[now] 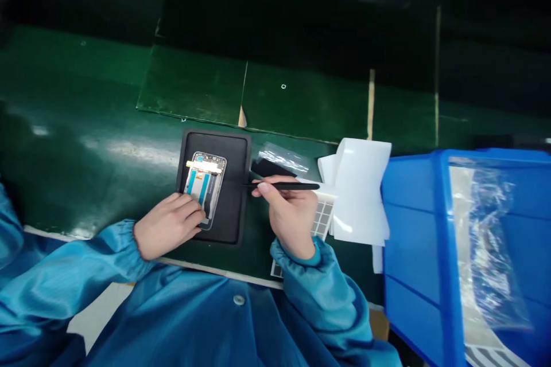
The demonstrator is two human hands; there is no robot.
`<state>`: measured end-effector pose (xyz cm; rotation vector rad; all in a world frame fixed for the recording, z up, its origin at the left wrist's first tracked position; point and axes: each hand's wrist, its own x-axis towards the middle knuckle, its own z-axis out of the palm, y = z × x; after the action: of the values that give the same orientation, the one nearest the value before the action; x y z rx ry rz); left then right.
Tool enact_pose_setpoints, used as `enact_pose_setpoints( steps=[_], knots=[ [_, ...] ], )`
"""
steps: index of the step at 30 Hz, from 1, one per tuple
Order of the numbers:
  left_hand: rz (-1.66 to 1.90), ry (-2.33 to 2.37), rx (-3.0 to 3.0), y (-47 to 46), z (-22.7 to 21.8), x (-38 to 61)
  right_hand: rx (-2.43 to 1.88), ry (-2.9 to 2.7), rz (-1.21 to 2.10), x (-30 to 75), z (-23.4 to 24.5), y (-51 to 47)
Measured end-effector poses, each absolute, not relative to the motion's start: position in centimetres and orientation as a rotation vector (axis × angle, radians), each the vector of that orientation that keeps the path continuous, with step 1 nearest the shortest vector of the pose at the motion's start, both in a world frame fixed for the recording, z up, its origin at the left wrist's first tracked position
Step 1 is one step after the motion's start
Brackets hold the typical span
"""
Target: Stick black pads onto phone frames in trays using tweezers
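Observation:
An opened phone body lies face-down on a black tray, its inner parts, two blue strips and a white-yellow strip near the top showing. My left hand grips the phone's lower left side with curled fingers, hiding that corner. My right hand pinches slim black tweezers like a pen, just right of the tray. Their tip points left over the tray's right edge, apart from the phone. Whether the tip holds anything is too small to tell.
Beyond my right hand lie a black pad, a clear plastic bag, a white sheet with grey squares and curled white paper. A blue bin with plastic wrap stands at the right. Raised green panels cross the back.

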<state>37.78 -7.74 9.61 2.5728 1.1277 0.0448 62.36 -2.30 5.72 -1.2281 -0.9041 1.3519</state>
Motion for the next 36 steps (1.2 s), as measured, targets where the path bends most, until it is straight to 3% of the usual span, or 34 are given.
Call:
enact_pose_setpoints(
  steps=[4,18,24,36],
  knots=[
    [0.245,1.137,2.549,-8.6,8.1,39.5,-1.345,-1.007,1.482,59.8,5.8,-2.2],
    [0.509,1.397,2.346,-9.0,7.5,40.8,-1.519,-1.339,1.384,57.4,6.4,-0.6],
    [0.527,1.731,2.337,-7.4,7.0,39.1,-1.532,-1.385,1.351,57.2,6.3,-0.1],
    [0.528,1.771,2.319,-6.8,6.5,39.0,-1.547,-1.445,1.279,57.0,6.1,-0.3]
  ],
)
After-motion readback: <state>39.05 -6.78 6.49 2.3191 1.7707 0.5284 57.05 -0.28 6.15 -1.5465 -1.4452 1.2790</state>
